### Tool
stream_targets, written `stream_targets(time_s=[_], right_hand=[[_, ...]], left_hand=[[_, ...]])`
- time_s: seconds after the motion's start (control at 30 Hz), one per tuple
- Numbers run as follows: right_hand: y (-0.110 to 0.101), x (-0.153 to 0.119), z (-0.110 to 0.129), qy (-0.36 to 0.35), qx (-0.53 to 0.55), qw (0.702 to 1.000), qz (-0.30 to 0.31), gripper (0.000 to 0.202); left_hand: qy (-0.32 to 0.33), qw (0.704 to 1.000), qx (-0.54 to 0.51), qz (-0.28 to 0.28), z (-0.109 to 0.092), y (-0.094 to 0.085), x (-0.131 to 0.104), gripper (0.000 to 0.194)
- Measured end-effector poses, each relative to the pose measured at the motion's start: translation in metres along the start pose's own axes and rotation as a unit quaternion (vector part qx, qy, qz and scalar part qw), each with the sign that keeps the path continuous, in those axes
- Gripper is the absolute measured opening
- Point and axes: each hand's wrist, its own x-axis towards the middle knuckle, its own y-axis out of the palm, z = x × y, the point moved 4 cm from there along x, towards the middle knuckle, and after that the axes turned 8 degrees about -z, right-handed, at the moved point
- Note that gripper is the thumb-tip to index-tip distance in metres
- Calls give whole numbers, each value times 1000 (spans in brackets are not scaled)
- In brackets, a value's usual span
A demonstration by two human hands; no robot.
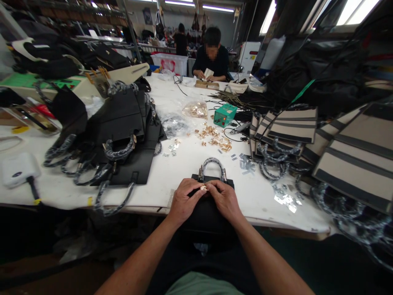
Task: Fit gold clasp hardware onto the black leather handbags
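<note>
Fingertips (pixel 211 188) of the left hand (pixel 183 199) and the right hand (pixel 226 200) meet around a small gold-coloured fitting (pixel 204 187), both thumbs pinching it from either side; the other fingers bend over the upper edge of a black bag (pixel 199 219), their exact hold partly hidden. The fitting sits against this bag, directly between the hands. Just beyond the fingers, the bag's handle (pixel 214 160), wrapped in clear plastic, arches upward over the white table (pixel 260 207). Farther ahead of them lie loose gold-coloured pieces (pixel 211 133), with a green box (pixel 225 114) behind, slightly to the right. Flat metal plates (pixel 246 164) are scattered to the fingers' right, near striped bags (pixel 356 162) piled farther out. Well to their left is a heap of black bags (pixel 119 116). Farthest ahead, a co-worker (pixel 211 57) holds a pale piece (pixel 208 73).
</note>
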Motion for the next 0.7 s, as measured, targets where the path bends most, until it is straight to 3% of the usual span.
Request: stream_targets(time_s=[0.2,0.37,0.47,0.57,0.7], right_hand=[[-1,-3,8,-17,39,997,63,33],[3,-5,10,11,34,999,20,28],[1,-9,9,14,11,1000,3,29],[-5,-17,4,-34,-41,999,4,27],[-12,-31,-1,-95,-86,992,8,23]], left_hand=[[-33,999,-22,-2,2,-3,0,23],[-8,1000,15,0,-5,-1,-5,28],[3,994,107,-15,-6,-1,-12,43],[-9,969,242,-50,-2,-6,-16,65],[-22,952,305,-1,-3,-10,-11,50]])
